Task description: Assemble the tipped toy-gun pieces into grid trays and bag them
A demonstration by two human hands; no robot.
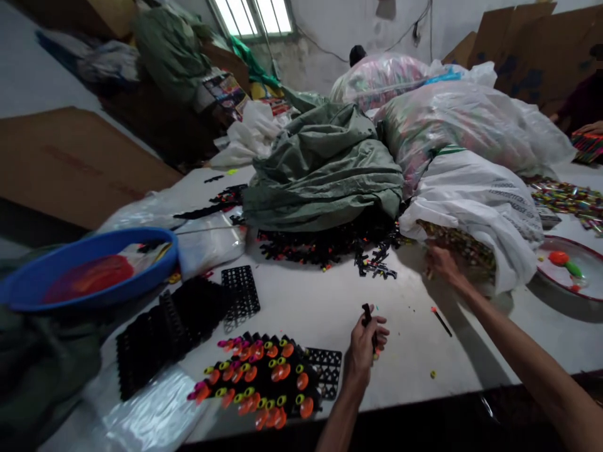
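Observation:
My left hand (363,345) is closed around a small black plastic toy gun piece (366,311) that sticks up past the thumb. An orange bit shows below the fingers. My right hand (443,263) is at the mouth of a white woven bag (485,201), its fingers curled together; what they hold, if anything, is too small to make out. Many small yellowish pieces (464,248) show inside the bag. Between my hands and to the right lie a thin black stick with an orange tip (441,322) and a small yellow-green piece (433,374).
Left of my left hand stand black toys with orange and yellow tips (264,376), beside a black perforated tray (327,370). Further left are stacked black trays (174,320) and a blue basin (108,238). A green sack (325,169) with black pieces lies ahead; a red-rimmed dish (572,289) stands right.

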